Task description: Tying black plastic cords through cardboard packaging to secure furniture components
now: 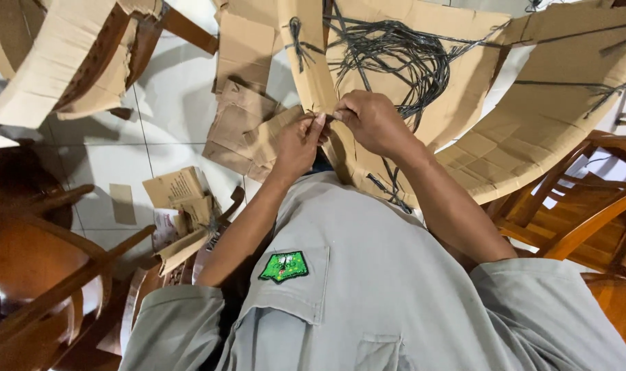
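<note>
Cardboard sheet (423, 103) edge: we pinch black twine (388, 55), left hand (296, 144) and right hand (371, 124) both gripping; overtightening might tear it.

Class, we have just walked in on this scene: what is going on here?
A person in a grey shirt works with both hands at the edge of a large cardboard sheet. The left hand and right hand meet, pinching a thin dark string whose loose bundle lies on the cardboard. Cardboard scraps lie on the white tiled floor, and wooden chairs stand around.
</note>
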